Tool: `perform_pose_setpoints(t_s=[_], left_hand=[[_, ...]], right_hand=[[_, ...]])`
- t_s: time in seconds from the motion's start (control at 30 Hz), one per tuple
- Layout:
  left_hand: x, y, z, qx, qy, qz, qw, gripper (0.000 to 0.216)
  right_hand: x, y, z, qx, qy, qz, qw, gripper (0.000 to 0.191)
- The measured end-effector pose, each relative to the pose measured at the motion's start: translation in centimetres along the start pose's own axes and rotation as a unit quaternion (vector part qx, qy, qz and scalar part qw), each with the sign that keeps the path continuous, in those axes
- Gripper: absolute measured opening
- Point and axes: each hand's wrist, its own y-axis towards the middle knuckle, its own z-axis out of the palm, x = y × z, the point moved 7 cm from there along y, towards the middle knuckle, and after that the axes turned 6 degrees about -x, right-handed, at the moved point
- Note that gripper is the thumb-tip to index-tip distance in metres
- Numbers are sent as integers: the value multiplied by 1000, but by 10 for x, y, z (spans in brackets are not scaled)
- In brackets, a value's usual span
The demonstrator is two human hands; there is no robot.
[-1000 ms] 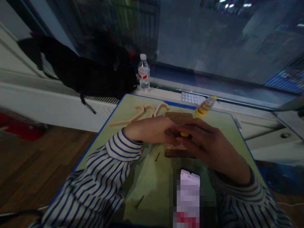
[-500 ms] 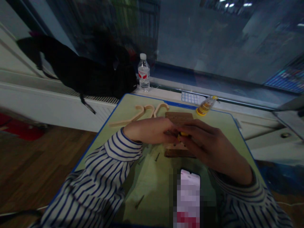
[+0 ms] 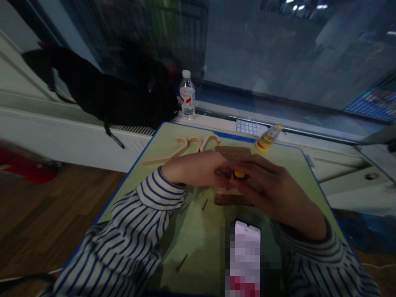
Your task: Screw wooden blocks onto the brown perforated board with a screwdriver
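Note:
Over a brown wooden block (image 3: 233, 153) with small holes, both my hands meet. My right hand (image 3: 272, 185) is closed around a small yellow-and-black screwdriver (image 3: 239, 174), of which only part of the handle shows between the fingers. My left hand (image 3: 204, 169) has its fingertips pinched right beside it; what they hold is hidden. Left of the block lie pale wooden hooks (image 3: 179, 152), partly behind my left hand. Thin dark screws lie on the table, one screw (image 3: 204, 204) near the block and another screw (image 3: 182, 262) closer to me.
The pale green table (image 3: 198, 239) has a blue edge. A phone (image 3: 247, 235) lies in front of the block. At the back right stands a yellow-capped bottle (image 3: 267, 139) with amber contents. On the sill are a water bottle (image 3: 187, 97) and a black bag (image 3: 123, 99).
My right fingers have shifted slightly around the screwdriver, and more of its yellow handle shows. My left fingers have moved a little over the block. Everything else lies as before.

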Motion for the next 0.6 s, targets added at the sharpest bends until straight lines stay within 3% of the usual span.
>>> perform_pose_setpoints(t_s=[0.6], left_hand=[[-7,0,1,21,-79,22,996,21]], right_hand=[[-3,-1,1,9,5,10,1000,30]])
